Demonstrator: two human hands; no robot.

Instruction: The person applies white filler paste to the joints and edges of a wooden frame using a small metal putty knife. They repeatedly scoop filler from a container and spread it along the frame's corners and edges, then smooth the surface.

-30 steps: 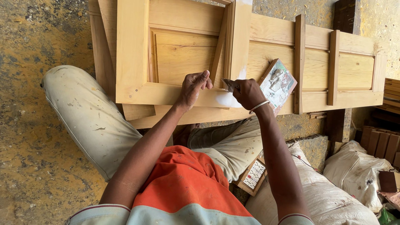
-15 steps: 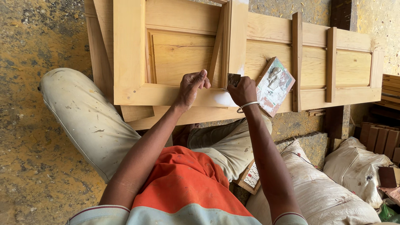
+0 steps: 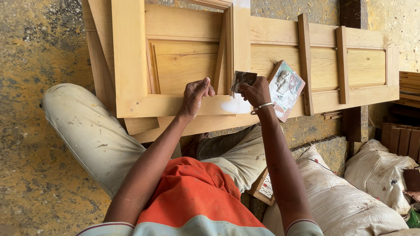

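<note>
A pale wooden panelled door frame (image 3: 131, 65) lies across my lap. My left hand (image 3: 196, 97) rests on its lower rail, fingers curled against the inner edge of the panel opening. My right hand (image 3: 256, 91), with a metal bangle at the wrist, pinches a small dark piece of sandpaper (image 3: 243, 79) held up against the vertical stile (image 3: 241, 43). A whitish filler patch (image 3: 236, 105) marks the rail just below the sandpaper.
A printed card or small box (image 3: 286, 89) leans on the frame right of my right hand. A second panelled frame (image 3: 350, 65) extends to the right. White sacks (image 3: 345, 196) lie at lower right, stacked wood blocks (image 3: 400, 137) beyond them. Stained concrete floor (image 3: 39, 166) lies left.
My right hand has lifted the sandpaper from the lower rail up onto the stile, uncovering the white filler patch. My left hand has stayed on the rail.
</note>
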